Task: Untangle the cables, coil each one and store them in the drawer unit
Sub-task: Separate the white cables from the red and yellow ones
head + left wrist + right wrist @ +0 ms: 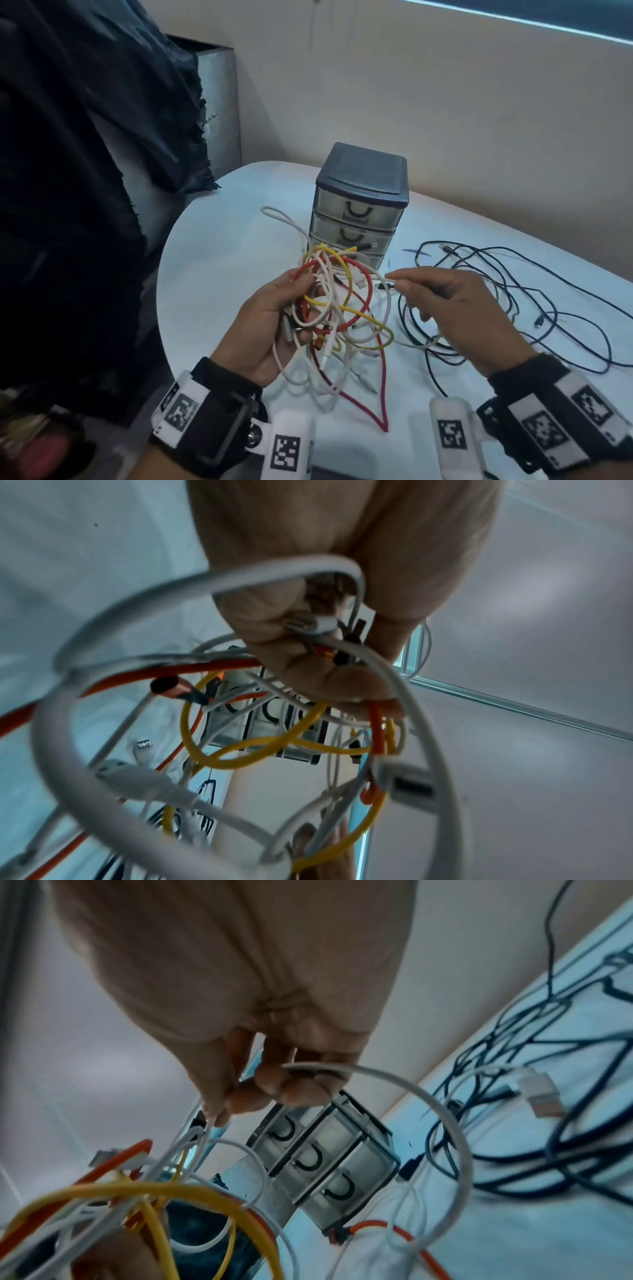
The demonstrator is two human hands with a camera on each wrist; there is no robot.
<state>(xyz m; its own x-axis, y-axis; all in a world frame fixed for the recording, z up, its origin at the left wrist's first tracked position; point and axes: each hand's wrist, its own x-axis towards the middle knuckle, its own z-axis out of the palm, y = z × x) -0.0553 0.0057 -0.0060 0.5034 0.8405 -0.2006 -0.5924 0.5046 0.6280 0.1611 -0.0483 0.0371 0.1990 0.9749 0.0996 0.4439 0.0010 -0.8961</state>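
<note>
My left hand (274, 318) grips a tangled bundle of cables (337, 305) in white, red and yellow, lifted above the white table (212, 260). Up close, the left wrist view has my fingers (308, 647) curled round several strands, with white plugs hanging below. My right hand (442, 294) pinches one white cable (388, 279) near its end, just right of the bundle; in the right wrist view that white cable (445, 1110) arcs out from under my curled fingers (274, 1088). The grey drawer unit (361, 202) stands behind the bundle, its three drawers closed.
Loose black cables (513, 301) sprawl over the table on the right, with a white plug (541, 1093) among them. A red cable loop (380, 404) hangs down toward the table's near edge. Dark fabric (85, 171) hangs at the left. A beige wall runs behind.
</note>
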